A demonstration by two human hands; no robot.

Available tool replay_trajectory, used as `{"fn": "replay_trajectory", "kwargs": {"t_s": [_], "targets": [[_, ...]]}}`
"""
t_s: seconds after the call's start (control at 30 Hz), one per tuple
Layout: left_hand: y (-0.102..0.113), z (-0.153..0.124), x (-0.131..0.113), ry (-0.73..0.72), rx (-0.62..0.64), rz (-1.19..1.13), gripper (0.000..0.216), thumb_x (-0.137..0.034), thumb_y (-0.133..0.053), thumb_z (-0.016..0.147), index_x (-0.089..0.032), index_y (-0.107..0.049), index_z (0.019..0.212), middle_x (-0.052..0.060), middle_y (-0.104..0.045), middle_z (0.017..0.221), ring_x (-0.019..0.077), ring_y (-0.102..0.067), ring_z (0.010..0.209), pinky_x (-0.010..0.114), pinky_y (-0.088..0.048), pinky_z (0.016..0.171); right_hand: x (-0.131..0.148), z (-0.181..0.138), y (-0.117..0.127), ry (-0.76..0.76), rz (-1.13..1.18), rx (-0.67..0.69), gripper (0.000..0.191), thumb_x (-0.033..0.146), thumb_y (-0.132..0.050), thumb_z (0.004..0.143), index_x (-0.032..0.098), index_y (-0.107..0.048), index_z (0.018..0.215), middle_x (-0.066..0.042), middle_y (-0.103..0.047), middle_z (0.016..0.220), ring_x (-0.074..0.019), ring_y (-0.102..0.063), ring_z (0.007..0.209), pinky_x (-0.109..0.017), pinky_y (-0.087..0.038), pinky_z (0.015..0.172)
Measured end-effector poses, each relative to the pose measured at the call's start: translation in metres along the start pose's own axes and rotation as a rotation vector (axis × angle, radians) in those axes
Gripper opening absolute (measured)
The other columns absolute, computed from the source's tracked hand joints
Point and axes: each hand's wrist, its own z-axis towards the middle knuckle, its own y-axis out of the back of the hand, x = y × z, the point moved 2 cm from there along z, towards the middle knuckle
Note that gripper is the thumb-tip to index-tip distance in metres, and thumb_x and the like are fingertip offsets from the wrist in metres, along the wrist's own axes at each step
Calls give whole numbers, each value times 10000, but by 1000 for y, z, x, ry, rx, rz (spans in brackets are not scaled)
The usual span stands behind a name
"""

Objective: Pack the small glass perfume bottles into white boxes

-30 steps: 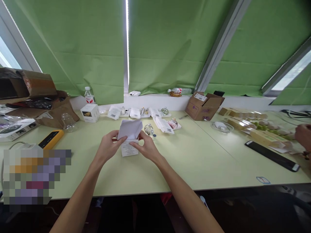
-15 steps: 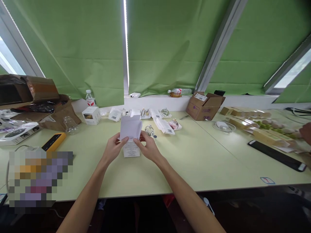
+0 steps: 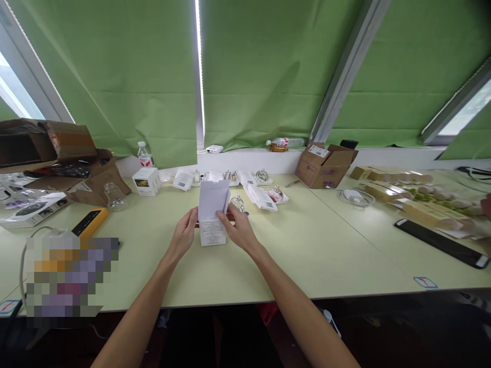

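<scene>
A small white paper carton, with fine print on its front and a raised blank flap, stands upright above the table in front of me. My left hand grips its left side, fingers closed along the edge. From the right, my right hand is closed round the other side, its thumb pressed on the front near the flap's base. What is inside the carton is hidden. Just behind sits a clear glass bottle, partly covered by my right fingers. A pinkish bottle lies on a white package farther right.
Opened white packages and small bottles line the back of the table. A brown cardboard box stands back right, a white box back left. Left lies an orange power strip; right, a long black bar.
The carton and both hands have shifted slightly right in view, along with a small turn of the camera. My left thumb has moved off the carton's front to its edge; my right thumb sits higher.
</scene>
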Motion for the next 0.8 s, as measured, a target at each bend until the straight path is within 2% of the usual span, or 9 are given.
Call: {"fn": "replay_trajectory", "kwargs": {"t_s": [0.3,0.5,0.63,0.8], "targets": [[-3,1,-4,-39,-17,-20,388,-434,-441,935,-185,-584,1195,65,-658,1108,184,-635,927,310,-560,768,-1,0,1,-14,-9,-55,343,468,-523,891,234,-539,1141,-69,-659,1044,-196,-676,802,-303,-554,652],[-2,0,-2,-39,-38,-22,375,-441,-469,920,-167,-613,1132,60,-676,1052,181,-643,895,316,-566,764,-3,1,1,-30,-44,-72,269,456,-481,913,219,-560,1015,-58,-663,1017,-184,-673,781,-286,-548,633],[-2,-2,0,-56,-14,25,400,-448,-428,935,-170,-606,1162,69,-666,1086,184,-635,915,319,-555,772,-4,1,1,-9,-99,-83,248,439,-487,912,218,-570,989,-54,-669,991,-183,-665,765,-287,-542,619],[-2,-4,-1,-80,-44,73,415,-458,-474,910,-173,-581,1192,70,-666,1060,189,-641,898,320,-549,756,-3,1,2,-2,-97,-87,263,448,-490,911,220,-580,1004,-66,-669,1007,-192,-661,781,-299,-549,623]]}}
